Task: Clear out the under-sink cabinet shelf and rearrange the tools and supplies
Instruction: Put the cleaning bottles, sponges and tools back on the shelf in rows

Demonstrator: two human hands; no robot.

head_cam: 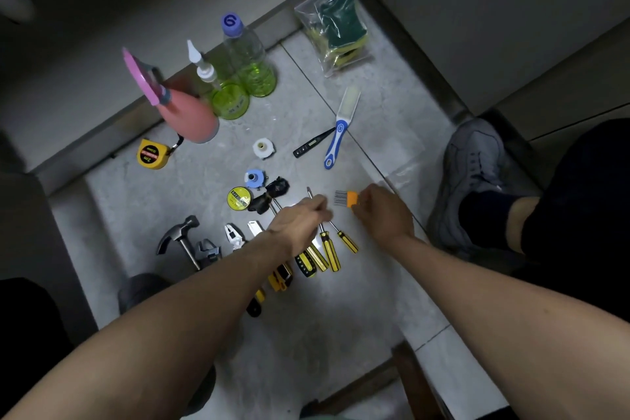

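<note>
- Tools and supplies lie spread over the grey tiled floor point(375, 300), seen from above.
- Left hand point(300, 223): fingers curled round the metal shaft of a screwdriver point(311, 196), whose tip points away from the person.
- Right hand point(381, 211): fingers pinch a small orange holder point(351, 197) with a row of metal bits projecting toward the left hand; the two hands are near each other but apart.
- Row nearest the person, left to right: hammer point(180, 239), adjustable wrench point(208, 253), pliers point(234, 238), then several yellow-and-black-handled screwdrivers point(330, 251) lying side by side, partly under the left forearm.
- Middle zone: yellow tape roll point(239, 198), black crumpled item point(271, 196), blue cap point(254, 178), white cap point(263, 148), black tester pen point(312, 144), blue-and-white brush point(341, 126).
- Far zone, along the cabinet base: yellow tape measure point(153, 153), pink spray bottle point(184, 106), two green-bottomed clear bottles point(245, 65) standing just beside each other.
- Clear bag of sponges point(335, 25) lies at the far right corner.
- Grey shoe point(474, 167) rests on the floor right of the right hand.
</note>
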